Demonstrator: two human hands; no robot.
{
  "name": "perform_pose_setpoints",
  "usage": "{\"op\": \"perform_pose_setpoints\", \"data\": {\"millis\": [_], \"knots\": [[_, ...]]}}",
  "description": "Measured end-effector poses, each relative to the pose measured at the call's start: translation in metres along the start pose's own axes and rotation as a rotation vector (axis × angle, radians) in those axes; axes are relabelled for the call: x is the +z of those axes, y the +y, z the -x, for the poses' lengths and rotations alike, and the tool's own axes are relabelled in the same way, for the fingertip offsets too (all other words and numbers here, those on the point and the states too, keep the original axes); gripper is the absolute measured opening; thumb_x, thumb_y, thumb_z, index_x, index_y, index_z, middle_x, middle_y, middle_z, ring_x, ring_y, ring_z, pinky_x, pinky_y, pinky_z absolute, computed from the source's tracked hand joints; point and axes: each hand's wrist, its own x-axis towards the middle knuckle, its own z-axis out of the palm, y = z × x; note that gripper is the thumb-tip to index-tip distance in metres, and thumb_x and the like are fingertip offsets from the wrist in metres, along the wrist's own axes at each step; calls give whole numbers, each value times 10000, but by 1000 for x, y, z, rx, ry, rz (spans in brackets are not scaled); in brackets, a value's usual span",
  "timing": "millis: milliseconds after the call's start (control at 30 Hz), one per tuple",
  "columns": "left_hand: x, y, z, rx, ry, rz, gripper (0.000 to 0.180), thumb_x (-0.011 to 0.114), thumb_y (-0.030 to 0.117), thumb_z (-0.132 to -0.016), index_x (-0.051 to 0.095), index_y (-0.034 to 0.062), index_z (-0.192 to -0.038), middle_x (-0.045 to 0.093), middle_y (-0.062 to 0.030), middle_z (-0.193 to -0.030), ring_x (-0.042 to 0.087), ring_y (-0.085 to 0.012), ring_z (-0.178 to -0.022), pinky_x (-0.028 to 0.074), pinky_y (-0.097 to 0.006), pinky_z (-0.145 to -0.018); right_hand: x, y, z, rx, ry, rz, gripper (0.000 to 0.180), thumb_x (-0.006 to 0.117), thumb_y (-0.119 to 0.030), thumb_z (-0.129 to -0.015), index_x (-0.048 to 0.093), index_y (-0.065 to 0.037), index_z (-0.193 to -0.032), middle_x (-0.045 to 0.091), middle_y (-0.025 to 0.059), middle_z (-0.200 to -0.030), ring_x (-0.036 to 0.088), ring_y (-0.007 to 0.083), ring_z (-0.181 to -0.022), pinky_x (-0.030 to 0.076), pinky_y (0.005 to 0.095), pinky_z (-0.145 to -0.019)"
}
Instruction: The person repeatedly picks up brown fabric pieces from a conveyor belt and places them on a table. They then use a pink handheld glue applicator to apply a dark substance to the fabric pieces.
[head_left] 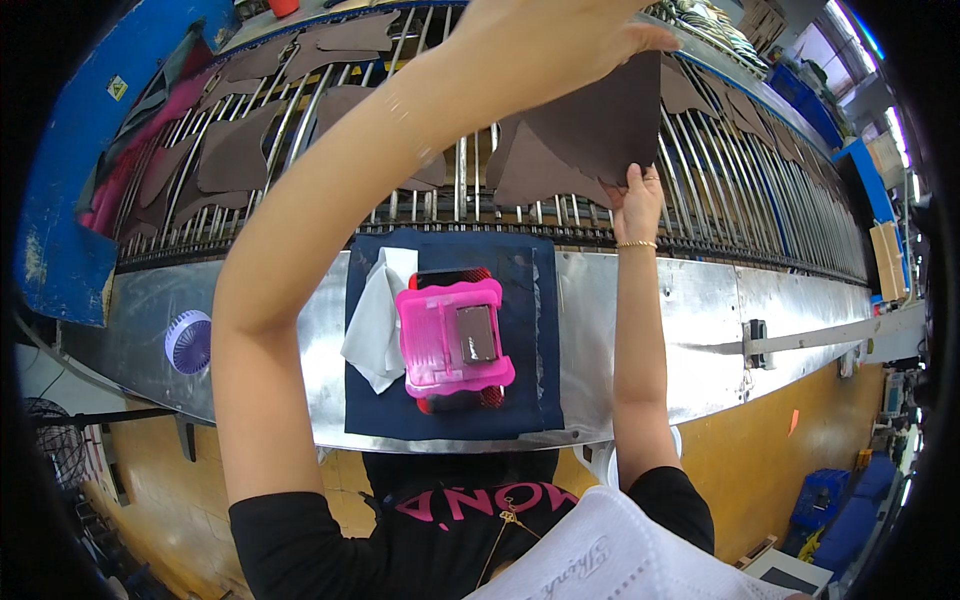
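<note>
My left hand [545, 40] is raised high and grips the top edge of a dark brown cut leather piece [610, 125]. My right hand [637, 197] pinches the same piece at its lower edge, above the metal rod conveyor [460, 170]. Another brown piece [530, 170] lies on the rods just left of it. Below my arms, a pink plastic tray [452, 340] with a small metal block on it sits on a dark blue cloth mat [520, 400]. A white cloth [375, 320] lies on the mat's left side.
Several brown leather pieces [235, 150] lie spread over the rods at left and along the far right. A shiny metal ledge [680, 320] runs in front of the conveyor. A small purple fan [188, 342] is at its left end. Blue panel [70, 170] at far left.
</note>
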Motion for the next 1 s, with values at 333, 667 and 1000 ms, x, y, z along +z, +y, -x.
{"op": "perform_pose_setpoints", "data": {"millis": [333,667,1000], "knots": [[-111,17,127,-538,-265,192,517,593,314,-873,451,93,-1318,415,-144,-1278,394,-248,-1213,346,-358,-985,22,114,-84,172,169,-149,525,395,-96,-959,94,-39,-1386,540,219,-1067,644,326,-851,596,372,-633],[-137,78,228,-1003,-498,784,476,383,383,-976,613,-9,-1116,532,-118,-1154,491,-237,-1106,354,-320,-964,15,-12,112,190,-260,85,383,515,-365,-938,447,-65,-1164,611,78,-718,610,143,-558,483,239,-482],[-123,88,262,-1121,-336,861,498,272,311,-1006,601,-43,-1128,563,-125,-1182,513,-216,-1108,375,-324,-968,5,-66,278,22,-467,705,684,789,-319,-705,492,-34,-1250,525,131,-1216,536,252,-1118,472,368,-900]]}}
